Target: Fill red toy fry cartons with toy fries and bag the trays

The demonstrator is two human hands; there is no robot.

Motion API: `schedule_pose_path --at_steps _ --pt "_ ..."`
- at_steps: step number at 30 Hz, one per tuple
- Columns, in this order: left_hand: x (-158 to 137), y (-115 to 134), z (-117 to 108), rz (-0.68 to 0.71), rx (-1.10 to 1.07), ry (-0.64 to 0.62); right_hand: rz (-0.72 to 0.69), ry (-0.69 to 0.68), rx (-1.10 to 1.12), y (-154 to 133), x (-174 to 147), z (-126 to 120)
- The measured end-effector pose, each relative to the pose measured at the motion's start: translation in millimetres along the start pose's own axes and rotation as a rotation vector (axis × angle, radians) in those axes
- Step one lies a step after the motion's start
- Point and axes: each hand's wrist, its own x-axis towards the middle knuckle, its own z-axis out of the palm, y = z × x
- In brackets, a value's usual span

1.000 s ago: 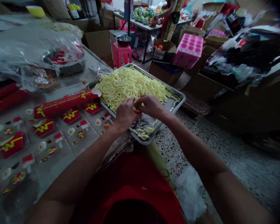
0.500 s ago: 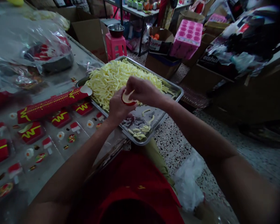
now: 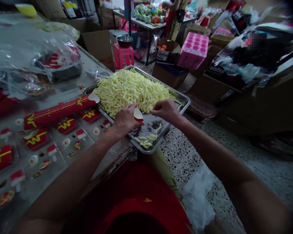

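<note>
My left hand (image 3: pixel 124 120) is closed around a small red fry carton (image 3: pixel 138 115) with a white inside, its opening turned toward the right. My right hand (image 3: pixel 166 110) is at the right front edge of a heap of pale yellow fries (image 3: pixel 130 86), fingers pinched together. What they hold, if anything, is hidden. The heap lies in a metal tray (image 3: pixel 146 151), with several loose fries (image 3: pixel 148 140) in its near corner. Left of the tray, a long nested stack of red cartons (image 3: pixel 60 112) lies on the table.
Clear plastic packs (image 3: pixel 70 143) with red cartons and small food pieces cover the table's left. Behind them is a plastic-covered bowl (image 3: pixel 63 70). A pink stool (image 3: pixel 124 55) bears a metal bowl (image 3: pixel 124 40). Cardboard boxes (image 3: pixel 169 70) and a pink molded tray stack (image 3: pixel 192 50) stand beyond.
My right hand has moved right and down, away from the carton to the edge of the fries. My left hand still holds the carton, now slightly lower. The view has shifted a little.
</note>
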Motion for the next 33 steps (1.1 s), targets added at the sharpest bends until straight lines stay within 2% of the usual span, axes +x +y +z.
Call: schedule_pose_path --at_steps 2,5,7,10,13,15,19,24,26,29,33 --pt "10.5 17.3 0.6 0.007 -0.016 0.052 -0.019 0.003 0.117 -17.5 13.3 -14.2" --pt "25.7 32.4 0.4 0.025 -0.098 0.152 -0.149 -0.179 0.223 -27.7 31.2 -39.9" --pt "30.0 26.4 -2.5 0.026 -0.146 0.209 -0.188 -0.23 0.229 -15.7 37.4 -57.3" --pt "25.1 -1.5 -11.2 -0.025 -0.167 0.241 -0.066 -0.086 -0.012 19.7 34.4 -68.2" --pt "14.4 -25.7 -20.1 -0.112 -0.152 0.252 0.077 -0.059 -0.367 43.9 21.0 -47.1" --pt "8.5 -31.1 -24.2 -0.102 -0.16 0.262 0.126 -0.081 -0.474 46.1 13.1 -22.3" --pt "0.0 -31.6 -31.2 -0.018 -0.195 0.261 0.219 -0.091 -0.535 37.5 7.4 13.4" --pt "-11.4 -49.4 -39.6 -0.068 -0.19 0.27 0.265 -0.103 -0.485 29.6 -4.4 14.6" --pt "-16.2 -56.8 -41.1 -0.072 -0.196 0.259 0.21 -0.066 -0.411 19.1 -11.5 12.9" --pt "-22.1 -61.3 -40.8 -0.093 -0.185 0.236 -0.004 -0.018 -0.305 -7.9 -13.6 19.4" --pt "-30.0 -60.4 -39.5 -0.116 -0.136 0.12 -0.26 -0.199 -0.374 -37.7 5.5 43.6"
